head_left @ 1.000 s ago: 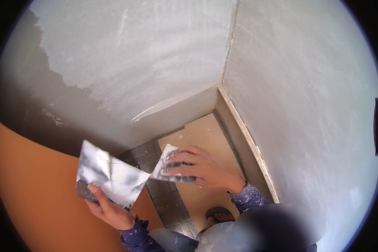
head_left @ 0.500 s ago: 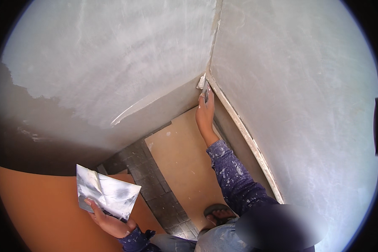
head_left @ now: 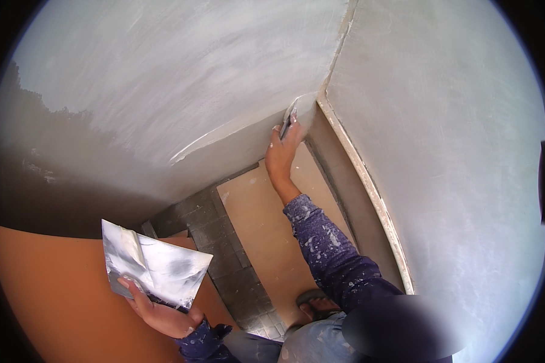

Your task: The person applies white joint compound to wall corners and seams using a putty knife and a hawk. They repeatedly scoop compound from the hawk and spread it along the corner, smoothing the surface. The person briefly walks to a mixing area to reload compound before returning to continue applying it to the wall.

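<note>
In my right hand (head_left: 283, 151) is a putty knife (head_left: 287, 125), its handle gripped and its blade against the lower part of the left wall (head_left: 224, 78), a little left of the corner. Wet white filler shows around the blade. My left hand (head_left: 163, 314), at the lower left, grips a shiny metal plate (head_left: 157, 266) from beneath, thumb on its near edge. A ridge of white putty (head_left: 133, 246) lies across the plate. Both sleeves are dark blue with white spatters.
A pale ledge strip (head_left: 369, 193) runs along the foot of the right wall (head_left: 442, 151). Below are tan board (head_left: 272, 206), dark paving (head_left: 224, 254) and an orange sheet (head_left: 48, 278). My sandalled foot (head_left: 316, 304) stands on the board.
My right hand has moved the putty knife left along the wall, away from the corner. My left hand has shifted slightly with the plate, and the view has turned a little.
</note>
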`<action>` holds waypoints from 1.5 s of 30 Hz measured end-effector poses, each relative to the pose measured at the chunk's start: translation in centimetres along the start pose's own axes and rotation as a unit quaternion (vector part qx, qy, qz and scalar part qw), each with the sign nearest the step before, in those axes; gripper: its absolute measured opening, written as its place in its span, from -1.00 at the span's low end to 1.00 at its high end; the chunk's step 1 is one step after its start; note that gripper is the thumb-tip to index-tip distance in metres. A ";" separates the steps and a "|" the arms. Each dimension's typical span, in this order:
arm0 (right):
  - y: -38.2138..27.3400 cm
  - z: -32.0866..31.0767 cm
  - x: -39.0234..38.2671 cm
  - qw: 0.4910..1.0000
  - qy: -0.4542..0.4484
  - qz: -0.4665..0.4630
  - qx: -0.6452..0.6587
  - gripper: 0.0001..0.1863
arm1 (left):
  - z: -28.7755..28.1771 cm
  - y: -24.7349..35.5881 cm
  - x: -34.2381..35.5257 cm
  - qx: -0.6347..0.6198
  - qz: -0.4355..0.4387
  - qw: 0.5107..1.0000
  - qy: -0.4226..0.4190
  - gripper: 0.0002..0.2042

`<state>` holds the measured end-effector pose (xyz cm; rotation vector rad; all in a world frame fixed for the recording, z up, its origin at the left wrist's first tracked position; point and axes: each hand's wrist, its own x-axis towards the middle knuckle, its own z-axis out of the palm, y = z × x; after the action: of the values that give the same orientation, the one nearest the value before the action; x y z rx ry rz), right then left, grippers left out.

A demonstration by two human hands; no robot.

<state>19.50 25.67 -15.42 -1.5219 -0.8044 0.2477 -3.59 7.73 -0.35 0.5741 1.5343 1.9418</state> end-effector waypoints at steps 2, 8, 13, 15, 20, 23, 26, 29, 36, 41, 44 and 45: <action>-0.7 2.6 -2.7 1.000 0.003 0.001 -0.009 -0.43 | -0.5 0.0 0.1 0.040 0.044 0.998 0.003 -0.50; -2.8 10.4 -12.4 1.000 0.002 -0.018 -0.009 -0.35 | -2.3 -0.6 1.1 0.144 0.142 0.979 0.029 -0.51; -5.4 14.7 -19.1 0.999 -0.048 0.005 0.011 -0.26 | -1.3 -0.5 0.8 0.067 0.050 0.994 0.070 -0.46; -6.3 15.5 -21.2 0.997 -0.083 -0.007 0.009 -0.30 | -0.6 -0.1 0.6 0.059 0.041 0.996 0.059 -0.46; -5.5 12.9 -22.6 0.976 -0.198 0.003 0.095 -0.41 | -0.3 -0.3 0.7 -0.020 -0.054 0.998 0.003 -0.52; -3.4 6.1 -19.7 0.929 -0.332 0.013 0.165 -0.50 | -1.1 -1.8 1.9 -0.124 -0.183 0.973 -0.064 -0.58; -3.3 -2.0 -15.6 0.869 -0.427 0.064 0.242 -0.50 | -2.0 -3.9 3.1 -0.171 -0.282 0.932 -0.152 -0.65; -5.7 -8.0 -11.6 0.831 -0.461 -0.222 0.217 -0.40 | -2.2 -5.8 3.1 -0.181 -0.373 0.884 -0.215 -0.66; -10.3 -10.6 -10.1 0.776 -0.527 -0.329 0.107 -0.17 | -1.5 -4.5 1.4 -0.206 -0.409 0.857 -0.237 -0.72; -4.3 -9.8 -7.9 0.847 -0.423 -0.309 -0.088 -0.38 | -2.1 -3.8 1.7 -0.243 -0.398 0.856 -0.224 -0.72; -1.0 -9.1 -4.3 0.974 -0.208 -0.073 -0.044 -0.57 | -2.0 -5.2 2.0 -0.241 -0.386 0.873 -0.176 -0.73; -0.1 -8.4 -2.2 0.986 -0.156 -0.055 -0.028 -0.58 | -2.0 -5.6 2.0 -0.238 -0.381 0.879 -0.161 -0.74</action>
<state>22.92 17.75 -14.80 -1.5065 -1.1471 0.3903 -5.39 8.57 -6.31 0.0395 0.8251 1.4160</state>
